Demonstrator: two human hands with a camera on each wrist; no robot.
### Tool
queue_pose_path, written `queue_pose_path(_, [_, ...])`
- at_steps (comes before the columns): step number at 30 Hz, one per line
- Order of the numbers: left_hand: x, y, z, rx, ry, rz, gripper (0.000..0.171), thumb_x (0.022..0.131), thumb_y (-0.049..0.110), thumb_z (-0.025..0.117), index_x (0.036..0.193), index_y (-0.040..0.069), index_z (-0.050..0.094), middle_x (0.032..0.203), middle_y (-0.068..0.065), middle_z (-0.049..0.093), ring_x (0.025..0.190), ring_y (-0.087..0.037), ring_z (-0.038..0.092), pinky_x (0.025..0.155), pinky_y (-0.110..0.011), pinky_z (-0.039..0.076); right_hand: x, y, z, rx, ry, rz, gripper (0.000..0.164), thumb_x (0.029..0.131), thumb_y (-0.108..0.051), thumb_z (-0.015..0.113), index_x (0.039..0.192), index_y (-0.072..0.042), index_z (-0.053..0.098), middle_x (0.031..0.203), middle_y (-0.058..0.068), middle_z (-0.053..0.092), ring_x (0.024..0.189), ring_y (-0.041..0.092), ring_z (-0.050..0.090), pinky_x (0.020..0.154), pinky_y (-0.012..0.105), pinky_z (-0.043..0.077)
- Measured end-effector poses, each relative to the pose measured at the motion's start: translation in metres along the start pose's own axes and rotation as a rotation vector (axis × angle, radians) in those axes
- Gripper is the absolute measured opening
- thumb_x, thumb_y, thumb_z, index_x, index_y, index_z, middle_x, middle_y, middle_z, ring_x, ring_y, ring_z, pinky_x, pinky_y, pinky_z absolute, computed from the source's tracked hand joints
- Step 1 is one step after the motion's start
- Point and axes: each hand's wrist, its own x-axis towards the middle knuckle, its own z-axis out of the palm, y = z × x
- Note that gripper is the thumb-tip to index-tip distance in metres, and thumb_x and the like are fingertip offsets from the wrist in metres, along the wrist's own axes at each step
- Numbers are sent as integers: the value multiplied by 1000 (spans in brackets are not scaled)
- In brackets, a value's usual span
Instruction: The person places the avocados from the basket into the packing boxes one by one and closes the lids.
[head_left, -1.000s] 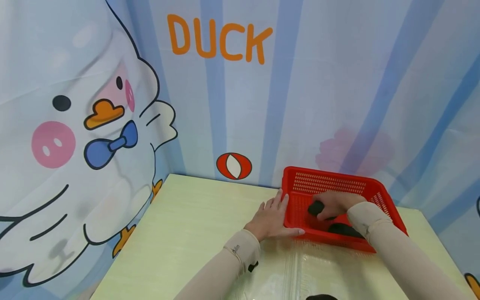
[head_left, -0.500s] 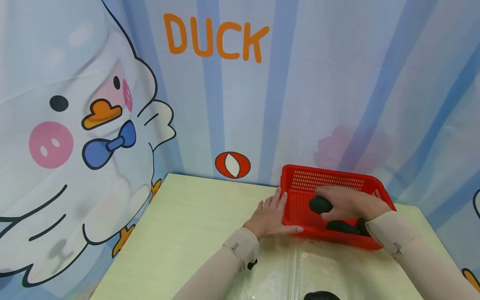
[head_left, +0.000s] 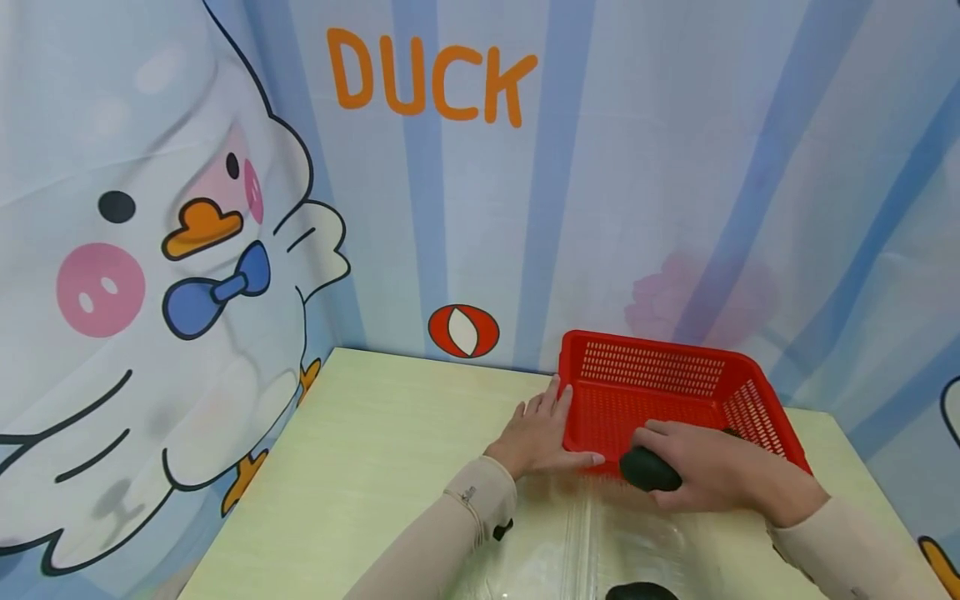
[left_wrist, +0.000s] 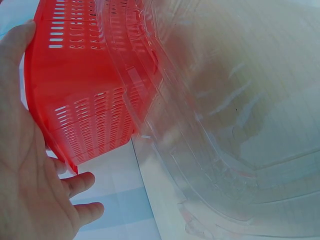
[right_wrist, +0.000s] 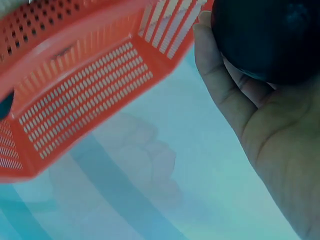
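Note:
A dark green avocado (head_left: 649, 469) is held by my right hand (head_left: 708, 468), its fingers curled round it, just in front of the red plastic basket (head_left: 637, 408). In the right wrist view the avocado (right_wrist: 265, 37) looks almost black against the palm. My left hand (head_left: 534, 440) rests with spread, straight fingers at the basket's left front corner, thumb along the front rim. Under the hands lies a clear plastic container (head_left: 547, 537). Another dark avocado (head_left: 642, 592) shows at the bottom edge, partly cut off. My right hand hides part of the basket's inside.
A dark thing (right_wrist: 6, 106), mostly cut off, sits inside the basket in the right wrist view. The pale yellow table (head_left: 375, 450) meets a blue printed curtain (head_left: 480, 208) at the back and sides.
My right hand has lifted the avocado out of the basket and brought it over the front rim toward me. The left hand stays at the basket's corner.

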Motion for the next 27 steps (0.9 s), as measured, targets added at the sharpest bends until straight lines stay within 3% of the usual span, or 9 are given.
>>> queue_pose_path(5, [0, 0, 1, -10, 1, -6, 115, 68, 86, 45, 155, 26, 0, 163, 2, 1, 139, -22, 32, 111, -49, 33, -6, -10, 19, 18, -57, -3, 52, 76, -52, 72, 120, -32, 53, 111, -12, 55, 91, 8, 53, 76, 37, 55])
queue_pose_path(10, [0, 1, 1, -10, 5, -5, 115, 68, 86, 44, 155, 26, -1, 163, 2, 0, 139, -22, 32, 111, -49, 34, -5, -17, 41, 62, -104, -40, 49, 76, -54, 72, 118, -36, 53, 107, -17, 55, 89, 6, 53, 78, 38, 55])
queue_pose_path(21, [0, 0, 1, -10, -8, -8, 116, 68, 88, 42, 155, 25, -1, 163, 0, 1, 140, -23, 32, 112, -49, 32, 5, -20, 79, 84, -237, -1, 47, 74, -55, 73, 115, -40, 55, 99, -19, 54, 82, 6, 50, 74, 37, 52])
queue_pose_path(27, [0, 1, 1, -14, -12, -7, 115, 69, 87, 43, 156, 24, 0, 163, -1, 1, 139, -23, 32, 112, -50, 32, 7, -17, 90, 150, -251, -9, 40, 77, -47, 73, 113, -37, 56, 98, -18, 55, 81, 4, 50, 70, 30, 50])
